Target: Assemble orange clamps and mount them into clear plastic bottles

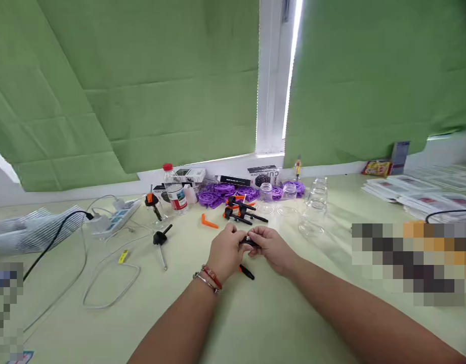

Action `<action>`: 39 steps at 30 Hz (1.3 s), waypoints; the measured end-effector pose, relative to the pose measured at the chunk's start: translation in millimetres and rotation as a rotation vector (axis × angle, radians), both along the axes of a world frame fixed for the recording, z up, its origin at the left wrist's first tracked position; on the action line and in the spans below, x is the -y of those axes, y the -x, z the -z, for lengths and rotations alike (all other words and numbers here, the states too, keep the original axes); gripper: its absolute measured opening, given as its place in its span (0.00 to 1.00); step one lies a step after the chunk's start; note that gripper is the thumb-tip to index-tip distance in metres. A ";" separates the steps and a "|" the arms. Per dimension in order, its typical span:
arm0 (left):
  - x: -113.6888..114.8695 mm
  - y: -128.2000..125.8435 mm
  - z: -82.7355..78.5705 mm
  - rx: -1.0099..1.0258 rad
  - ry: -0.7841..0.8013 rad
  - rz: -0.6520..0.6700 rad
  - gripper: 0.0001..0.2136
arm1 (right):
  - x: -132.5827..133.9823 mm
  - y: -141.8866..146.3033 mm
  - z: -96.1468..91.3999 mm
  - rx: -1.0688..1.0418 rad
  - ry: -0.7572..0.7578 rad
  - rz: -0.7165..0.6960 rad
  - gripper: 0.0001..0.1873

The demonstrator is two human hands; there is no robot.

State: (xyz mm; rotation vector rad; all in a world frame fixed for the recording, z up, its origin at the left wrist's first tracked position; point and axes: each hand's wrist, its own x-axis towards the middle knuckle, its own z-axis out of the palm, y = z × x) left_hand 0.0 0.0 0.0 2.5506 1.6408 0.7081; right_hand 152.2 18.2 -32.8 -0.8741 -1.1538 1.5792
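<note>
My left hand (225, 253) and my right hand (272, 248) meet over the pale table (255, 323), both pinched on a small black part (249, 242) held between the fingertips. The left wrist wears red and silver bracelets. A black and orange piece (247, 272) lies on the table just below my hands. Beyond them sits a cluster of black and orange clamps (241, 210), and a loose orange piece (209, 221) lies to their left.
Purple plastic rings (221, 193) and small boxes (261, 177) line the back edge. A red-capped bottle (174, 189) stands at left; clear glass jars (316, 205) at right. A power strip with cables (115, 218) lies far left; stacked booklets (418, 194) far right.
</note>
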 end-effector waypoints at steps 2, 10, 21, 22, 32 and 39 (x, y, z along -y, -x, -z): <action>-0.5 0.0 -0.2 0.002 0.009 0.002 0.04 | 0.5 -0.6 -1.0 -0.015 0.002 -0.013 0.14; -2.6 0.6 0.6 0.006 0.006 -0.001 0.05 | 0.6 -1.8 0.3 -0.020 -0.001 -0.036 0.14; -2.3 1.6 0.3 0.011 0.019 0.005 0.05 | -0.2 -2.4 -0.8 -0.027 0.030 -0.033 0.14; -2.4 1.6 0.2 0.010 0.019 0.006 0.05 | -0.2 -2.5 -0.6 -0.029 0.029 -0.036 0.14; -2.0 2.9 -1.1 0.012 0.029 0.011 0.05 | -1.4 -2.9 -3.0 -0.018 0.022 -0.056 0.15; -2.6 3.1 -0.6 0.016 0.030 0.011 0.06 | -0.1 -4.0 -2.4 -0.036 0.036 -0.064 0.17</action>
